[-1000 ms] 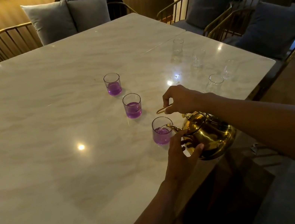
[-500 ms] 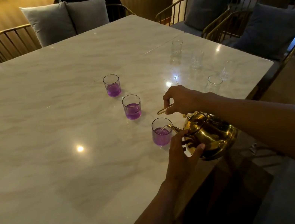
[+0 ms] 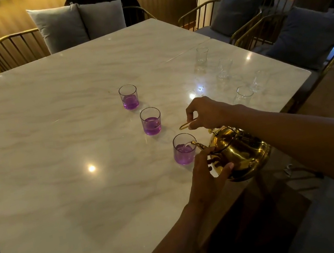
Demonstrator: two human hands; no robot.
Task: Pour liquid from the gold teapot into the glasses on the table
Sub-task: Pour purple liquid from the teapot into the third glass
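Observation:
The gold teapot (image 3: 241, 155) is tilted at the table's near right edge, its spout over the rim of the nearest glass (image 3: 184, 152), which holds purple liquid. My right hand (image 3: 206, 111) grips the teapot's raised handle from above. My left hand (image 3: 206, 174) is pressed against the pot's body just below the spout. Two more glasses with purple liquid stand in a diagonal row beyond: a middle glass (image 3: 151, 121) and a far glass (image 3: 129, 97). All stand on the white marble table (image 3: 53, 146).
Several clear empty glasses, among them one (image 3: 243, 95) near my right wrist and one (image 3: 201, 56) farther back, stand at the table's right side. Gold-framed chairs with grey cushions (image 3: 59, 27) ring the far and right edges.
The hands and teapot hold almost the same pose over the nearest glass. Only the camera view has shifted slightly.

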